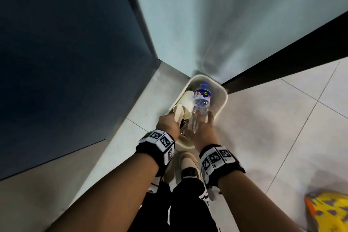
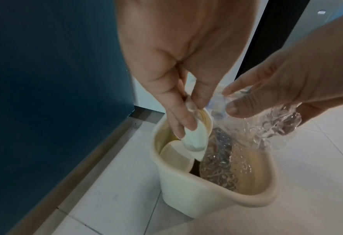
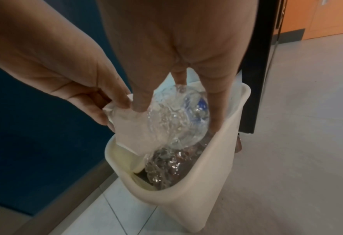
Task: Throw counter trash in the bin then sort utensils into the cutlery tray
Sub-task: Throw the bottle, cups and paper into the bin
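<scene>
A cream bin (image 1: 224, 100) (image 2: 206, 189) (image 3: 206, 200) stands on the floor in a corner. My left hand (image 1: 168, 124) (image 2: 188, 119) hovers over its left side and pinches a crumpled white paper cup (image 1: 178, 114) (image 2: 194, 141) (image 3: 130, 127). My right hand (image 1: 204, 128) (image 3: 176, 109) grips the base of a clear plastic bottle (image 1: 201, 100) (image 2: 277, 125) (image 3: 178, 120) with a blue cap, pointing cap-down into the bin. Another paper cup (image 1: 188, 100) (image 2: 176, 156) and clear crinkled plastic (image 2: 218, 167) lie inside the bin.
A dark blue panel (image 1: 66, 62) rises to the left, with a pale wall (image 1: 226, 24) and a black frame (image 1: 282, 62) behind the bin. White floor tiles (image 1: 273, 128) stretch to the right. My shoes (image 1: 188, 164) are close to the bin. A yellow object (image 1: 327, 211) lies at bottom right.
</scene>
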### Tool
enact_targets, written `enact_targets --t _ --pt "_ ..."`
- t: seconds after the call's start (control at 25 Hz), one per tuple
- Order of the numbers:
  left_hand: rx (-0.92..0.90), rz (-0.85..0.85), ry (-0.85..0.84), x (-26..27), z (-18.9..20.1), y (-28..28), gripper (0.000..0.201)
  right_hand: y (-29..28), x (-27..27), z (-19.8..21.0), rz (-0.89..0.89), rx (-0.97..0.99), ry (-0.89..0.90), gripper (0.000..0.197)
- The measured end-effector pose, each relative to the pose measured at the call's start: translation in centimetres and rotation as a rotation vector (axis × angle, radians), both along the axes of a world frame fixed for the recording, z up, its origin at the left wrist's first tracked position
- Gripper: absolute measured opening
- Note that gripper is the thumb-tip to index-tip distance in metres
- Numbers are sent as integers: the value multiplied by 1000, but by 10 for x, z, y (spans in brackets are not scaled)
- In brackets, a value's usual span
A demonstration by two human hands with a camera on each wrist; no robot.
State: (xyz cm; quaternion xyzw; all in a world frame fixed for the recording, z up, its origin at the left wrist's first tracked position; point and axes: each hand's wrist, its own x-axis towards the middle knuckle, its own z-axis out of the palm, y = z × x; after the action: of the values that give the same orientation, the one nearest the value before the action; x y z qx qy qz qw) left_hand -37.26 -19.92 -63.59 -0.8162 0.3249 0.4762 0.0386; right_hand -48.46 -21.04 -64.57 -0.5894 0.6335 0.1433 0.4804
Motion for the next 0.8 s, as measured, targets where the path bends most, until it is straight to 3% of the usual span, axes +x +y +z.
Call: enact_targets --t 0.2,0.4,0.48,0.6,0.8 --pt "22 29 1 -1 -27 -7 35 -2 -3 -7 163 -89 145 82" --pt "36 -36 -14 4 -25 -8 45 -11 -2 -1 209 -57 139 82" --pt "11 -15 14 8 -17 -5 52 -12 -6 8 196 -18 119 78" --pt "22 28 -47 15 1 -7 56 -10 -12 22 167 -118 90 65" --pt "-16 69 -30 27 61 -5 44 -2 -22 73 138 -190 -16 48"
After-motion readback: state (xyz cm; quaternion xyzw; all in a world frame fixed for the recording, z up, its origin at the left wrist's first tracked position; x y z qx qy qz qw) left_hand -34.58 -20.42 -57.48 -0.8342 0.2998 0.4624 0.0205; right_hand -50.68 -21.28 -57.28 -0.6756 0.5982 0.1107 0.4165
